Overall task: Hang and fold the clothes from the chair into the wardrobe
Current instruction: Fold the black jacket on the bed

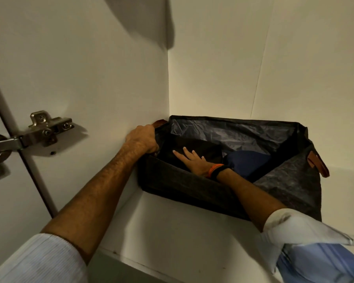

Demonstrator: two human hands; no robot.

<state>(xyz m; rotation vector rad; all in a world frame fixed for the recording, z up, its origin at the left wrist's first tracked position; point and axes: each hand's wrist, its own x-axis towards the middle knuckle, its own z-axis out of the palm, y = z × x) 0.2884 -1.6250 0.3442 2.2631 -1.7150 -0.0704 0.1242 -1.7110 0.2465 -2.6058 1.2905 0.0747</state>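
Dark felt makes up the storage bin (184, 186), which sits on the white wardrobe shelf (172, 231) pushed into the corner at about 12 o'clock from the camera. The left hand (142, 139) curls its fingers over the bin's left rim at 9 o'clock, a clamped grip, with the fingertips hidden inside the edge. A brown leather handle (158, 123) peeks out just behind that hand; a second one (318, 163) hangs on the bin's right end at 3 o'clock. The right hand (194, 160) reaches in over the front wall, fingers straight and spread, pressing flat on a folded black garment (202, 149) in the bin's left half. Its palm is partly hidden by the front wall. An orange band and a black one (217, 170) circle the wrist. Beside the black garment, toward 3 o'clock, lies a navy garment (247, 162), partly covered by the forearm. A metal door hinge (43, 131) is fixed at far 9 o'clock, its cup end cut off by the frame
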